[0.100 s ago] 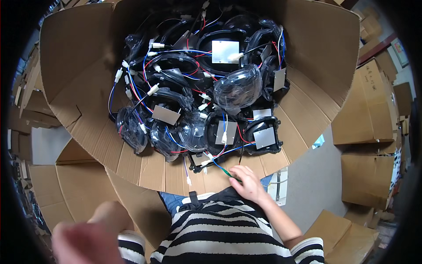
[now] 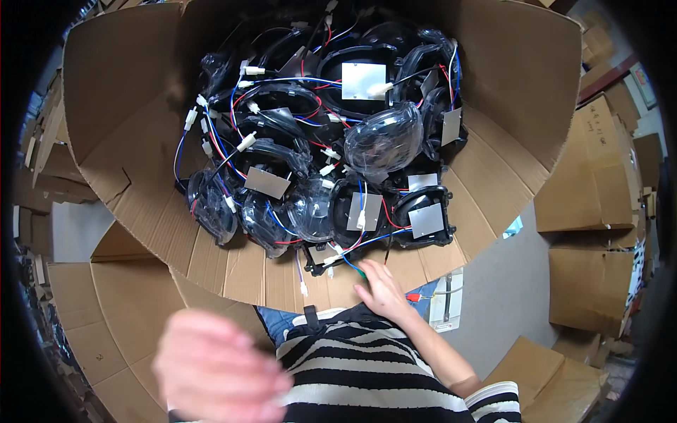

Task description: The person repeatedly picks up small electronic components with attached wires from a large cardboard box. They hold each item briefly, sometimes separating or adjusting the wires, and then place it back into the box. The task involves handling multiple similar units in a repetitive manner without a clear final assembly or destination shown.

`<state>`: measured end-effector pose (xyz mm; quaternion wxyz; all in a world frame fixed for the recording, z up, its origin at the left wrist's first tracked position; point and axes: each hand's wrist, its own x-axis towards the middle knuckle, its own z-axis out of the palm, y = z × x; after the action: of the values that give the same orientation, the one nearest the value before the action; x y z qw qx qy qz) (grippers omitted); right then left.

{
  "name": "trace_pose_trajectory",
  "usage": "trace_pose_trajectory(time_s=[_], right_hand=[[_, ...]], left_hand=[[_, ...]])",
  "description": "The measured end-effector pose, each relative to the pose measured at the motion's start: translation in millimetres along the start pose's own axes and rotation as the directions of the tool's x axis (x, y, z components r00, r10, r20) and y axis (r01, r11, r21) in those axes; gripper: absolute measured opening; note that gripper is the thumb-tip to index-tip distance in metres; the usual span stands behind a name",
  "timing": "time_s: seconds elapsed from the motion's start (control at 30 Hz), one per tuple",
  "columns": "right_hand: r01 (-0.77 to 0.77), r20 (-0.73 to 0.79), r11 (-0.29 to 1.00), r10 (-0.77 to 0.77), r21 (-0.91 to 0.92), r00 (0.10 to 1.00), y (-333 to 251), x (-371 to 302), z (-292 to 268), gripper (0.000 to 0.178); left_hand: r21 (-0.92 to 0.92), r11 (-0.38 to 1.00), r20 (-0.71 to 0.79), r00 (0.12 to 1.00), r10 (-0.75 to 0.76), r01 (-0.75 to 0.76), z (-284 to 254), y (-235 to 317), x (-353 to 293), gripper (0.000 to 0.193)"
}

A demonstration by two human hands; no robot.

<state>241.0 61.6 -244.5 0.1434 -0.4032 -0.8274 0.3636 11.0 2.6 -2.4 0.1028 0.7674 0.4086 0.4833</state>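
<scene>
My right hand (image 2: 383,290) is at the near rim of a large cardboard box (image 2: 416,271), fingers closed round a small green clip (image 2: 362,273), mostly hidden under them. The clip is close to the white connector (image 2: 331,259) and blue wire of a lamp unit at the front of the pile. Just right of that wrist, a red clip (image 2: 414,297) hangs on a thin lead. Low on the left, in front of my striped shirt, my left hand (image 2: 218,366) is smeared by motion, and nothing can be made out in it.
Clear-lensed black headlamp units (image 2: 384,141) are heaped in the box, with silver plates (image 2: 363,81), coloured wires and white connectors (image 2: 245,143). More cardboard boxes (image 2: 589,169) stand right and left. A pale device (image 2: 446,303) lies beyond my right forearm.
My left hand has swung right and inward from the lower left. The right hand has shifted slightly up and left with the green clip, and the red clip has come into sight.
</scene>
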Motion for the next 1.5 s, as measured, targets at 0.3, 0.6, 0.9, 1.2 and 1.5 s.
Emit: trace_pose_trajectory(time_s=[0.3, 0.6, 0.9, 1.2, 1.5], right_hand=[[-0.255, 0.236, 0.812, 0.149, 0.525, 0.960, -22.4, -13.1, -41.8, 0.018], [-0.239, 0.314, 0.810, 0.071, 0.536, 0.947, -49.1, -23.5, -77.4, 0.019], [-0.288, 0.335, 0.831, 0.131, 0.477, 0.933, -71.6, -15.9, -66.5, 0.010], [-0.301, 0.283, 0.842, 0.186, 0.448, 0.941, -60.1, -20.4, -63.6, 0.008], [-0.153, 0.166, 0.903, 0.093, 0.402, 0.982, -58.3, -18.5, -58.7, 0.007]], left_hand=[[-0.173, 0.607, 0.369, 0.622, -0.690, 0.776, 91.4, -50.5, -81.9, 0.015], [-0.396, 0.326, 0.469, 0.495, -0.732, 0.858, 131.3, -57.0, -79.3, 0.014], [-0.186, 0.560, 0.393, 0.583, -0.711, 0.807, 133.4, -40.0, -96.4, 0.007], [0.291, 0.764, 0.110, 0.773, -0.625, 0.576, 83.1, -95.4, -106.9, 0.009], [0.416, 0.716, -0.370, 0.824, -0.429, 0.560, 11.4, -126.2, -65.6, 0.014]])
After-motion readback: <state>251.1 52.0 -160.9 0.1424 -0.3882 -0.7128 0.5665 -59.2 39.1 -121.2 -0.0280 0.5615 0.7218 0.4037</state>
